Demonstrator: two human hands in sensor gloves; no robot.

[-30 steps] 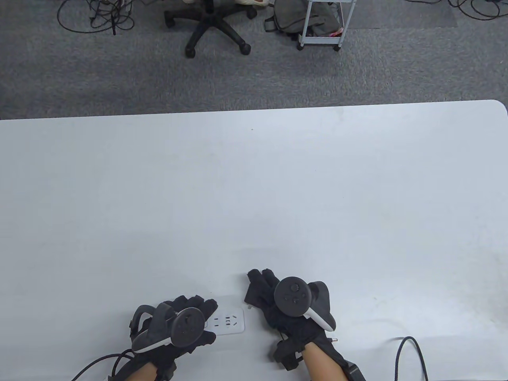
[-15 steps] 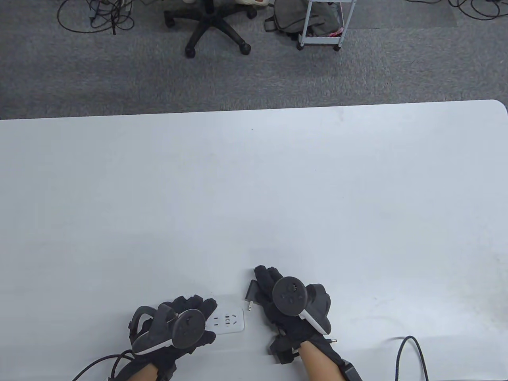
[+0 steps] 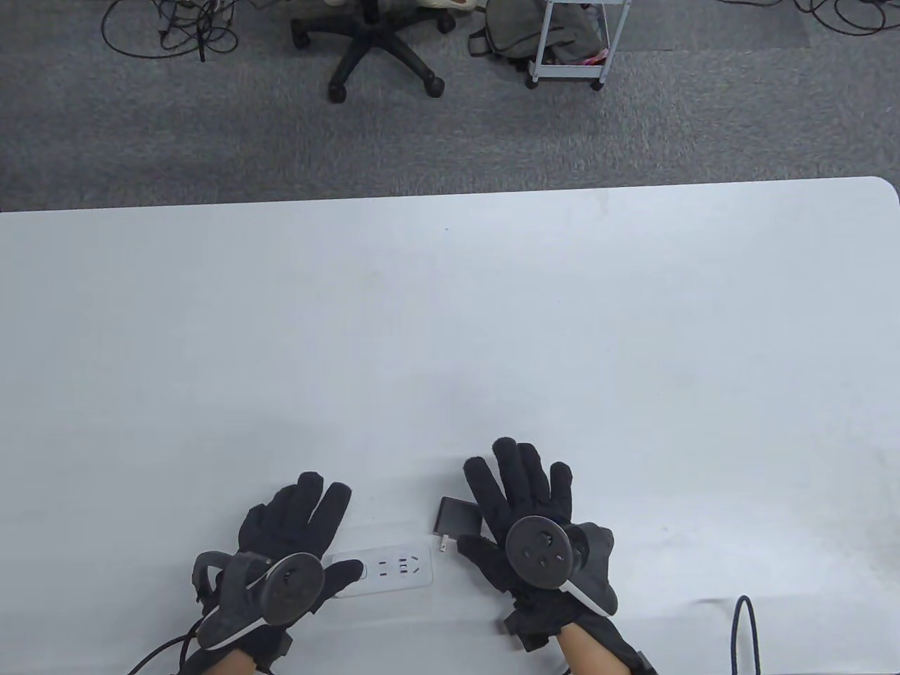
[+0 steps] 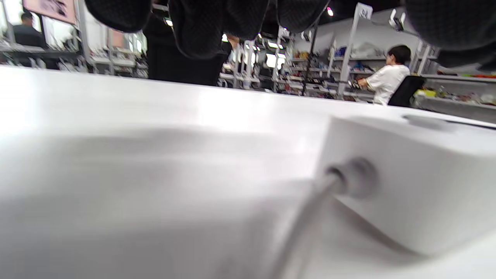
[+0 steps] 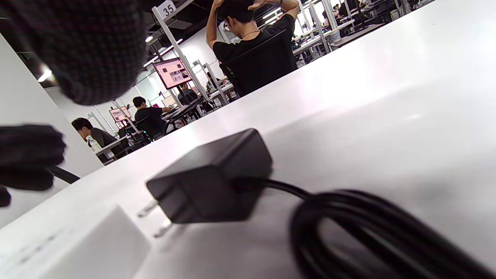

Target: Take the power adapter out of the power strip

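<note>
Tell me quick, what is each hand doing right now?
Left hand: open, fingers spread, holding nothing, beside the power strip.
Right hand: open, fingers spread, holding nothing; the power adapter lies unplugged on the table.

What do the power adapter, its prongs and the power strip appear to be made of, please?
Power adapter: matte black, probably plastic, with dull, soft-edged highlights. Prongs: bare metal, judging by their silvery sheen. Power strip: smooth white, likely plastic, with moulded socket slots and rounded corners.
</note>
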